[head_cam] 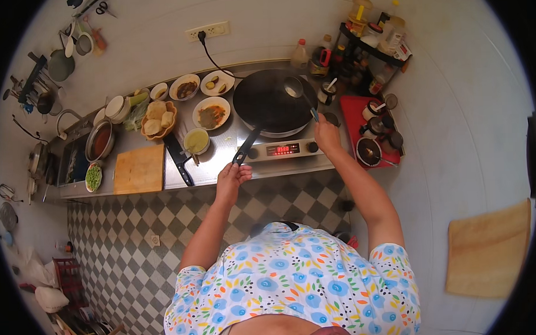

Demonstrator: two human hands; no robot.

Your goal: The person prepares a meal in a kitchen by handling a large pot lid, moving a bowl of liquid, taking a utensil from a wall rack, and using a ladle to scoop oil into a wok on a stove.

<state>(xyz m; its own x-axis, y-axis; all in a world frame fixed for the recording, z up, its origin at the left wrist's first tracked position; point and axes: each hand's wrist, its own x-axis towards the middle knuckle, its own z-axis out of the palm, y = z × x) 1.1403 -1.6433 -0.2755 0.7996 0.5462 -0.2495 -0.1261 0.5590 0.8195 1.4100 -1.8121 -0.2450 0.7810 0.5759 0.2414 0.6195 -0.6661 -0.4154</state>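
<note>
A black wok rests on an induction cooker whose red display is lit. My left hand is at the end of the wok's black handle, thumb against it and the other fingers partly spread; how firmly it grips cannot be told. My right hand is closed around the handle of a metal ladle, its bowl over the right part of the wok. Left of the wok stand a plate of chopped seasonings, a bowl of pale green liquid and a plate with vegetable pieces.
A cleaver lies beside a wooden cutting board. Further left are a basket of pale peeled pieces, a metal basin of reddish liquid and a sink. A red tray with jars stands right, below a corner rack of bottles.
</note>
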